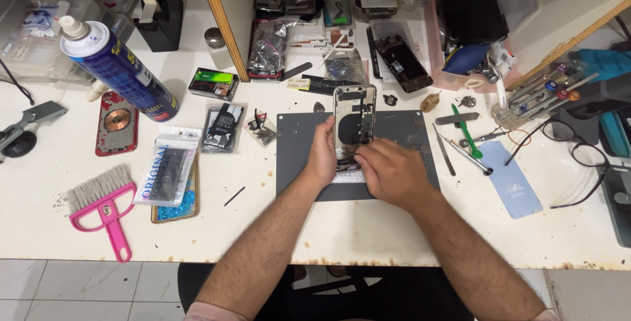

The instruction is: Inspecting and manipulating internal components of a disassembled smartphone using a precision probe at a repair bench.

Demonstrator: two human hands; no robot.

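Note:
An opened phone body (355, 116) with exposed inner parts lies upright on a dark grey work mat (296, 150) in the middle of the white bench. My left hand (322, 155) grips its lower left edge. My right hand (391, 171) rests at the phone's bottom end, fingertips pressed on the lower part; whether they pinch a small tool or part is hidden.
A blue spray can (121, 71), pink brush (105, 206), red phone back (117, 123) and bagged parts (167, 173) lie to the left. Green tweezers (467, 130), metal tools (460, 150), a pale blue panel (513, 179) and glasses (578, 156) sit on the right. Phone parts crowd the back.

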